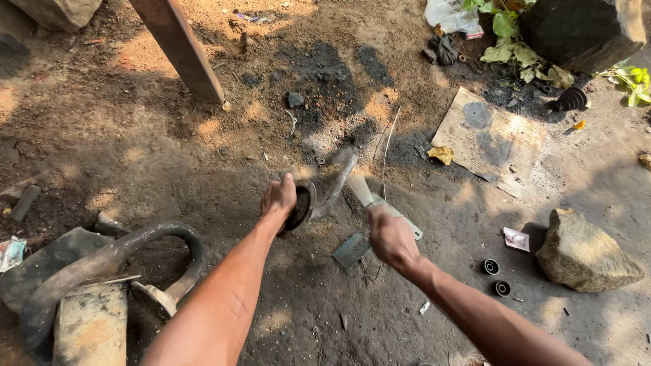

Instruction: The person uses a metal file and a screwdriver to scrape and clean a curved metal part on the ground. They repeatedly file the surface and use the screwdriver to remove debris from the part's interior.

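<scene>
At the centre of the frame, above the dirt ground (135, 149), the left hand (278, 200) had its fingers curled around a round metal part (300, 207), while the right hand (392, 237) gripped a hammer (342, 177) by its handle, fingers wrapped tight. Two small black rings (496, 278) lay lower right, beside a rock (586, 251).

The tool (359, 186) in the right hand (392, 238) is motion-blurred; its head cannot be told. The left hand (278, 201) hides part of the ring (300, 207). Beyond the tool, the post (180, 47) and boulder (583, 30) run off the top edge.
</scene>
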